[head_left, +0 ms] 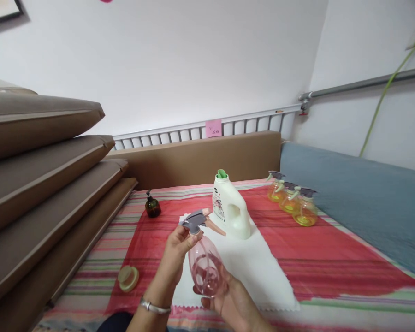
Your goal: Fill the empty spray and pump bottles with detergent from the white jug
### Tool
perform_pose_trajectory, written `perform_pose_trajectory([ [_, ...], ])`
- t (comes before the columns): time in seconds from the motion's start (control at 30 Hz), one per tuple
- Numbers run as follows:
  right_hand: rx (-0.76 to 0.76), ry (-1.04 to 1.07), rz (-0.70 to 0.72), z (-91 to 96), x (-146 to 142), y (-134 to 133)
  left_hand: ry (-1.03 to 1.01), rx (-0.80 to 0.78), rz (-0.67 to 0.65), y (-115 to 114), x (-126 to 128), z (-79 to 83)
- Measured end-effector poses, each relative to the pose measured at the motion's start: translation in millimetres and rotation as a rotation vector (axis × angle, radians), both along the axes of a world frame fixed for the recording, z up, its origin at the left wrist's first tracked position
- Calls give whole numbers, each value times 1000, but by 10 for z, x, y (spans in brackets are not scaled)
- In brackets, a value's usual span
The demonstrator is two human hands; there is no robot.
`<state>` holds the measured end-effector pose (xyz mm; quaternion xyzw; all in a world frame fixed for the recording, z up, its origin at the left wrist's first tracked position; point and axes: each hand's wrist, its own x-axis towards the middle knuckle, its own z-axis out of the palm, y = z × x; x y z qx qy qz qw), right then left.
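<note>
I hold a clear pink spray bottle (206, 268) upright over a white cloth (259, 267). My right hand (233, 302) cups the bottle's round body from below, fingers wrapped round it. My left hand (174, 256), with a silver bracelet at the wrist, pinches the grey trigger head (195, 222) at the bottle's neck. A white detergent jug (230, 207) with a green cap stands on the far end of the cloth, just behind the bottle.
Three yellow-filled spray bottles (292, 200) stand in a row at the right on the red striped cover (332, 258). A small dark pump bottle (152, 206) stands at the back left. A pale round lid (128, 278) lies near the stacked brown cushions (44, 184).
</note>
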<state>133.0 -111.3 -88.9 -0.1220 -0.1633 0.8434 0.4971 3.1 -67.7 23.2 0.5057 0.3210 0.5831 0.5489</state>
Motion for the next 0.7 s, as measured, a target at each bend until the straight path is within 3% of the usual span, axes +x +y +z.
perform_pose_trajectory([
  [0.2, 22, -5, 30, 7, 8, -1, 23, 10, -20, -5, 10, -119],
  [0.47, 135, -54, 65, 247, 120, 75, 79, -5, -103, -90, 60, -686],
  [0.6, 144, -110, 53, 249, 117, 65, 170, 36, -19, -156, 88, -696],
  [0.7, 235, -368, -90, 285, 184, 59, 177, 30, 68, -200, 97, -724],
])
